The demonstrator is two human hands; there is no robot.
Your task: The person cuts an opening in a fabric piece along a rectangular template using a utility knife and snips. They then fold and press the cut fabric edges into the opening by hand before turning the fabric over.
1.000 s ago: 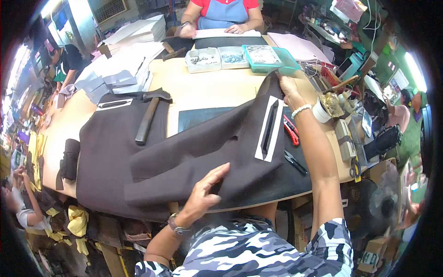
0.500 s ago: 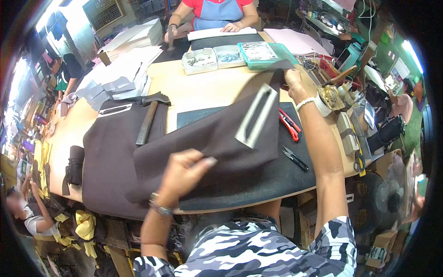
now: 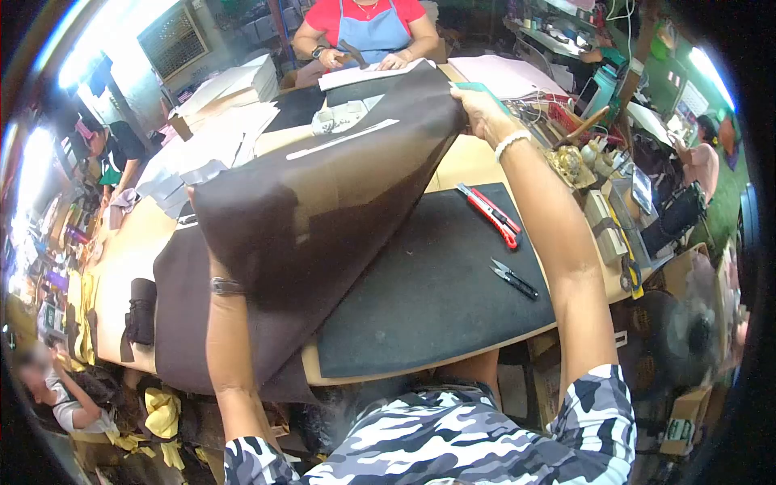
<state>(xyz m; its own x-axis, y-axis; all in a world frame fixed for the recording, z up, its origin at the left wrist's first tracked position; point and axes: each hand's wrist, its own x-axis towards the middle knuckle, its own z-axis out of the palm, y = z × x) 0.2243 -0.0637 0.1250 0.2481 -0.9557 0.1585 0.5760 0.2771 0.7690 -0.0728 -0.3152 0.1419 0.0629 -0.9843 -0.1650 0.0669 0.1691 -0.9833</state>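
Note:
A dark brown sheet (image 3: pixel 267 250), perhaps fabric or leather, is lifted across the table with a white strip (image 3: pixel 343 139) on it. My right hand (image 3: pixel 482 113) pinches its far right corner. My left hand (image 3: pixel 217 265) is at its left side, mostly hidden behind the material, with a fingertip showing at the upper left edge; it appears to grip that edge. Beneath the raised sheet, more brown material (image 3: pixel 182 323) lies on the left. A black mat (image 3: pixel 428 299) bears a red utility knife (image 3: pixel 493 217) and thread snips (image 3: pixel 514 280).
Across the table (image 3: pixel 477 162), a person in a blue apron (image 3: pixel 370 36) holds a hammer over white material. White paper stacks (image 3: pixel 234 85) stand at the back left, a parts tray (image 3: pixel 339 119) behind the sheet. A dark roll (image 3: pixel 142 311) lies left; pots and tools crowd the right.
The brown sheet has swung up and leftward, uncovering more of the mat and hiding the hammer on the table. My left hand has moved left and up to the sheet's edge.

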